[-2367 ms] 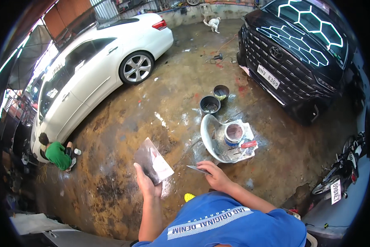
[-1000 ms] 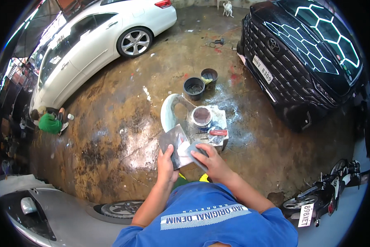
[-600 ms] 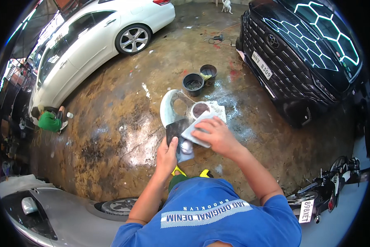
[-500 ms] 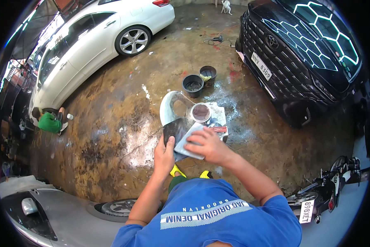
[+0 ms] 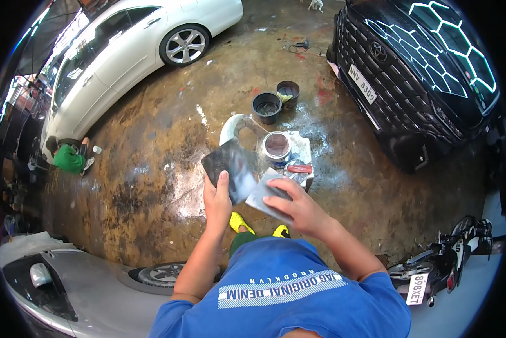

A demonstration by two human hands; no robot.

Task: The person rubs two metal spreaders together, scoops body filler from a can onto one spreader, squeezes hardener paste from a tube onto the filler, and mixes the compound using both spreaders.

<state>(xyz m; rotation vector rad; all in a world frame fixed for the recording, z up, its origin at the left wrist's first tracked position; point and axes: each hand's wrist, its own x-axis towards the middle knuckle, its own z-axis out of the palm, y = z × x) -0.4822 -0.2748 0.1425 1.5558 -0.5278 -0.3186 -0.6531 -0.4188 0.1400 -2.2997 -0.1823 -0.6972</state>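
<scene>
In my left hand (image 5: pixel 218 198), thumb on top, is a flat dark rectangular plate (image 5: pixel 222 160) with a pale smear over its lower right part. The fingers of my right hand (image 5: pixel 299 207) are bent round a light-grey folded sheet (image 5: pixel 258 197); I cannot tell whether it is paper or cloth. The sheet sits close by the plate's lower right edge. Beyond my hands, an open round can (image 5: pixel 276 145) with a brownish-grey content stands on a white plastic piece (image 5: pixel 301 143). A red-handled tool (image 5: pixel 299 169) lies on a round lid beside the can.
Two black buckets (image 5: pixel 266 107) stand farther off on the wet, stained floor. A white car (image 5: pixel 112 67) is at the left, a black car (image 5: pixel 377 84) at the right. A person in green (image 5: pixel 68 159) crouches by the white car. A motorcycle (image 5: pixel 433 270) stands lower right.
My left hand has raised the plate up and to the left, showing more of its smeared face. My right hand with the sheet has shifted slightly right, off the plate's middle.
</scene>
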